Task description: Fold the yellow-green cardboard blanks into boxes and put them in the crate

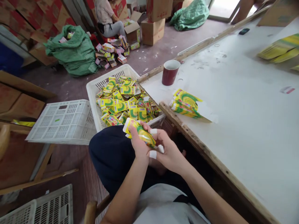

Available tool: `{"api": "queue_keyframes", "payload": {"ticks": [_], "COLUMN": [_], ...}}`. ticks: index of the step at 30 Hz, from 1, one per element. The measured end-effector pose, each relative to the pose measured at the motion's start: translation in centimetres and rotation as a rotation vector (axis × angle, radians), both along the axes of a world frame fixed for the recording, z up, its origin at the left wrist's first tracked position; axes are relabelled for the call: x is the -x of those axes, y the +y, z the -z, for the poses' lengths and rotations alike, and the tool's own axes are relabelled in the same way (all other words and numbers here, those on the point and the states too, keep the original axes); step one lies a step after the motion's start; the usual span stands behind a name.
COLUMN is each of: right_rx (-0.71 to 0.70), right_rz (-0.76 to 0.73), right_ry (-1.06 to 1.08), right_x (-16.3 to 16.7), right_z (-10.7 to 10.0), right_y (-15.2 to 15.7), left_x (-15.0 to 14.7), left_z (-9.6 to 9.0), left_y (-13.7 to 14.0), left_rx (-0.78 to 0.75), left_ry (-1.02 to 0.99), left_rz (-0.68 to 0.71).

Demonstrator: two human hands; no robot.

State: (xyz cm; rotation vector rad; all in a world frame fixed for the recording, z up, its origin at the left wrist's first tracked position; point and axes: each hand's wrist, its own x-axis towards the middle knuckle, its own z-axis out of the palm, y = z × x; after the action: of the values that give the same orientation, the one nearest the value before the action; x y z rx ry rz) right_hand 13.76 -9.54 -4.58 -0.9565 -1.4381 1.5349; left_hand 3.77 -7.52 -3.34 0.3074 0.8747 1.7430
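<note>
Above my lap, my left hand (139,144) is closed around a small yellow-and-green carton (145,135), with white flaps sticking out at its upper left end. My right hand (167,148) has white tape on its thumb and a finger, and these grip the carton's lower right end. Just beyond my knee stands a white plastic crate (91,93) heaped with similar yellow cartons (121,106). A stack of flattened yellow cartons (187,101) lies on the white table (233,124) to my right.
A dark red cup (171,72) stands near the wooden table edge (198,137). An overturned white crate (62,121) is at left. Further off are a green sack (71,51), a pile of small boxes (112,51), cardboard boxes (153,31) and a seated person (108,18).
</note>
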Motion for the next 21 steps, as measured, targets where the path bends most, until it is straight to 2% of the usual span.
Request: {"api": "queue_keyframes", "payload": {"ticks": [5,9,12,15,17,19,21], "right_rx": [0.031,-0.032,-0.259,-0.630,-0.849,-0.980,-1.000], "right_rz": [0.150,0.138,0.231,0.391,0.379,0.253,0.162], "right_ry": [0.051,0.014,-0.178,-0.496,-0.646,-0.667,-0.622], "right_x": [-1.1,-2.4,-3.8,-5.3,-5.7,-5.6,-5.2], "right_z": [0.2,-0.4,-0.6,-0.9,-1.2,-1.5,-1.7], "right_y": [1.0,1.1,1.5,2.0,2.1,1.9,1.5], "left_x": [0.3,0.9,1.9,3.4,4.1,4.2,3.8], "left_z": [1.4,2.1,1.9,0.6,-0.6,-1.7,-2.1], "left_y": [-0.7,-1.4,-1.6,-1.5,-1.5,-1.6,-1.8], "left_rx": [0.007,0.052,0.032,-0.091,-0.150,-0.130,-0.037], "left_ry": [0.183,0.393,0.526,0.712,0.922,1.162,1.307], "left_rz": [0.079,0.067,0.097,0.087,0.134,0.361,0.621]}}
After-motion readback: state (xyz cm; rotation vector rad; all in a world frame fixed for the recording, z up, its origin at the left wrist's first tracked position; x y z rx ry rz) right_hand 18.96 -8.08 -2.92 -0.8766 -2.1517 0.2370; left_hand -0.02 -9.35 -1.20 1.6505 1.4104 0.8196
